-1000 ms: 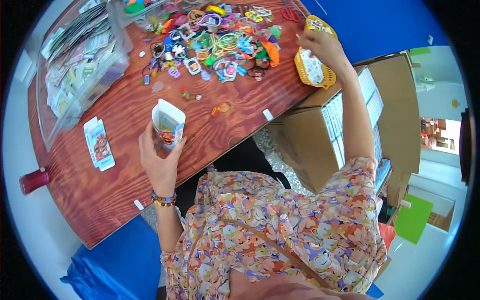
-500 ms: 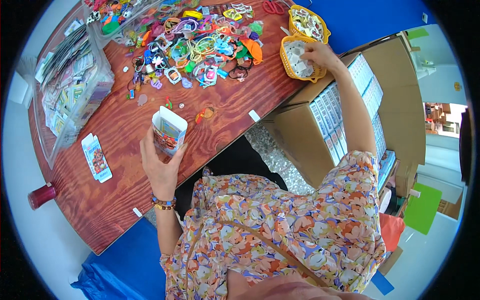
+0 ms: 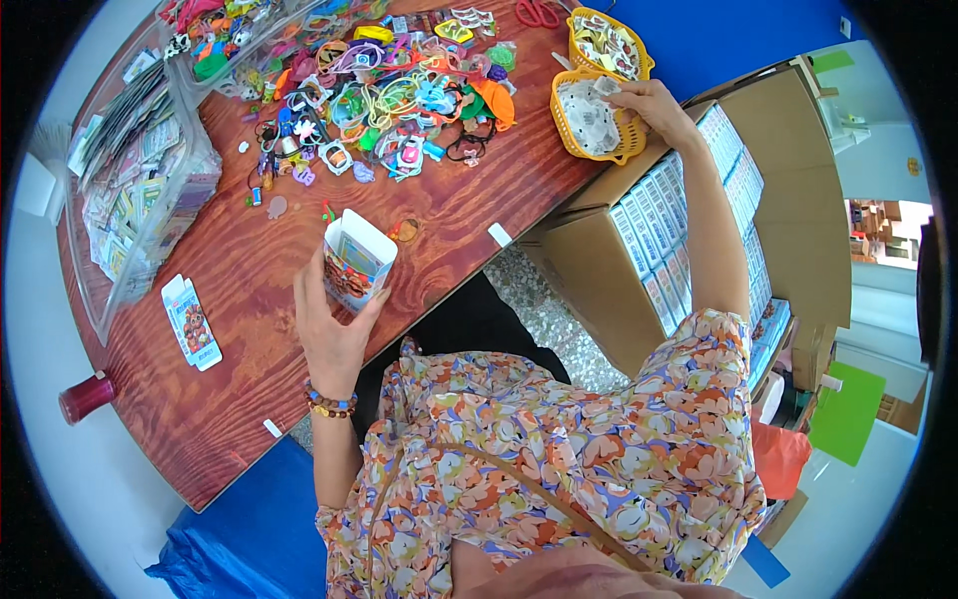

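Note:
My left hand [image 3: 331, 334] is closed around a small open-topped cardboard box [image 3: 357, 262] with a colourful printed front, held upright above the wooden table. Something flat and coloured shows inside it. My right hand [image 3: 659, 112] is over the right rim of a yellow plastic basket [image 3: 631, 148] holding small whitish packets [image 3: 584, 115]. Its thumb and fingers pinch a small whitish packet [image 3: 605, 88] at the basket's edge. Flat on the table to the left lies another printed box [image 3: 192, 321], with its flap out.
A heap of colourful trinkets [image 3: 399, 100] covers the far table. Clear bins hold cards [image 3: 130, 200] and toys [image 3: 215, 50]. A second yellow basket [image 3: 647, 62] and red scissors [image 3: 537, 12] sit at the far right. Beside the table stands a carton [image 3: 589, 270] of packed boxes.
My right hand has drawn back from the packets toward the basket's rim, pinching one. My left hand has shifted slightly right with the box.

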`<action>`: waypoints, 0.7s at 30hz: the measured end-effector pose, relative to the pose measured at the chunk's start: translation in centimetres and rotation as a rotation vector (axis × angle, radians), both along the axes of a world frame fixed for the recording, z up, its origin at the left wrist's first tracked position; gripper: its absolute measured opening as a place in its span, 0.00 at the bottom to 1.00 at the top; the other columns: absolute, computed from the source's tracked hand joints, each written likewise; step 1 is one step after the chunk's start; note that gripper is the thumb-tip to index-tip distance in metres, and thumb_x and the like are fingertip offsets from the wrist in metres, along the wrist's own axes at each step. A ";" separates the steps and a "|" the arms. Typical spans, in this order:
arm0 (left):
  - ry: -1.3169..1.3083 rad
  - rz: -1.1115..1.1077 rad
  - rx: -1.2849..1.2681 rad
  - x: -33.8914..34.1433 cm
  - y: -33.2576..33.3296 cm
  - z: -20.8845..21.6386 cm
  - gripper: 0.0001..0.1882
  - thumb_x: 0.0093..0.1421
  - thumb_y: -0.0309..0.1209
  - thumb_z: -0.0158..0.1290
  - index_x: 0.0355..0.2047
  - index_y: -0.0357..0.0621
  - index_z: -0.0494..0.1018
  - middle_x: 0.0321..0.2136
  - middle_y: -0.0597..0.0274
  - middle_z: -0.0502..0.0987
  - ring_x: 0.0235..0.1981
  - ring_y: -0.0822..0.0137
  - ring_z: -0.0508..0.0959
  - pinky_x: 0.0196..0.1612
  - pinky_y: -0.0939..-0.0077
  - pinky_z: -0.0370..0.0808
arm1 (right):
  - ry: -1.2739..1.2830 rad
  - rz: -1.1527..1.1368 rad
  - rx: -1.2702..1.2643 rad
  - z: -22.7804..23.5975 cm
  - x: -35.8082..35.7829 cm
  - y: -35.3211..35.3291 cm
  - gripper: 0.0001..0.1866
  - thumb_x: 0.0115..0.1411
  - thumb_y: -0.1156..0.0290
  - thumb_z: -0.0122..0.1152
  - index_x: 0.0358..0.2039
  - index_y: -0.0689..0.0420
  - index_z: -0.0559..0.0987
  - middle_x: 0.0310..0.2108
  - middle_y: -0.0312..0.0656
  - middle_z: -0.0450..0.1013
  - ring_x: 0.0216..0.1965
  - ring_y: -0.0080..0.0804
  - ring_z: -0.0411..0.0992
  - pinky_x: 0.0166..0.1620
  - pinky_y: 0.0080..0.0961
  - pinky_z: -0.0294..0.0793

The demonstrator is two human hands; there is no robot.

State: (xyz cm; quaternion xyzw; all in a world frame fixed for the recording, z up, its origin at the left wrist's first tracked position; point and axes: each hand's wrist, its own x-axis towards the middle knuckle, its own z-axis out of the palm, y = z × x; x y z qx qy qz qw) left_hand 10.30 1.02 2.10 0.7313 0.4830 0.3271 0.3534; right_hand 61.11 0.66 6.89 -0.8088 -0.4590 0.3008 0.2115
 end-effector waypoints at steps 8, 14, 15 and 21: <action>0.175 -0.028 0.169 1.1 0.4 0.8 0.40 0.46 0.33 0.70 0.58 0.38 0.66 0.48 0.48 0.71 0.49 0.48 0.73 0.52 0.59 0.72 | 0.461 0.327 0.002 4.4 -13.4 1.2 0.11 0.62 0.65 0.61 0.32 0.59 0.85 0.18 0.28 0.69 0.18 0.12 0.65 0.22 0.13 0.61; 0.145 -0.024 0.269 1.4 0.6 0.3 0.41 0.45 0.33 0.70 0.59 0.39 0.66 0.47 0.48 0.71 0.48 0.48 0.73 0.49 0.58 0.74 | 0.411 0.657 -0.321 6.8 -26.0 3.8 0.13 0.60 0.61 0.60 0.32 0.57 0.84 0.15 0.29 0.67 0.17 0.15 0.66 0.20 0.16 0.63; 0.147 -0.022 0.263 1.3 0.5 0.4 0.42 0.45 0.33 0.70 0.60 0.39 0.65 0.47 0.49 0.71 0.48 0.49 0.73 0.48 0.59 0.75 | 0.413 0.660 -0.322 6.3 -26.6 4.2 0.13 0.60 0.61 0.60 0.32 0.57 0.84 0.15 0.29 0.67 0.17 0.15 0.66 0.20 0.16 0.63; 0.110 0.009 0.250 1.1 0.8 -0.2 0.43 0.46 0.33 0.70 0.62 0.39 0.63 0.48 0.48 0.70 0.48 0.48 0.73 0.49 0.59 0.74 | 0.075 0.886 -0.356 6.9 -29.4 5.9 0.12 0.61 0.66 0.56 0.34 0.61 0.82 0.17 0.33 0.70 0.17 0.19 0.67 0.22 0.20 0.67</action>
